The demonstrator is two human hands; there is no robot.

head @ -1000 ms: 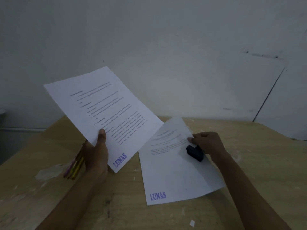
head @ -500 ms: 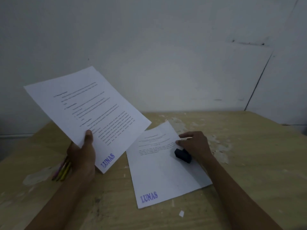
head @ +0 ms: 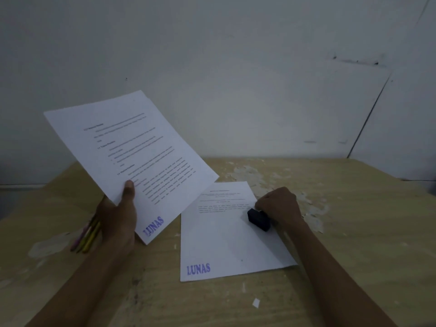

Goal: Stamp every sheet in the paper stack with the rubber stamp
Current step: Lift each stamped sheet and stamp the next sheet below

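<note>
My left hand [head: 118, 215] holds a printed sheet [head: 132, 156] up in the air, tilted, with the thumb on its face; a blue "LUNAS" stamp mark shows at its lower corner. A paper stack [head: 224, 239] lies flat on the wooden table [head: 354, 256]; its top sheet also bears a blue "LUNAS" mark at the lower left corner. My right hand [head: 279, 204] rests on the stack's right edge, closed around a black rubber stamp [head: 258, 219] that lies on its side against the paper.
Several coloured pencils [head: 86, 237] lie on the table under my left hand. Flaked paint patches [head: 250, 173] and a small paper scrap [head: 256, 302] mark the tabletop. A pale wall stands close behind the table.
The view has shifted a little. The held sheet stays raised in my left hand, and my right hand with the stamp stays on the stack, its fingers now curled in.
</note>
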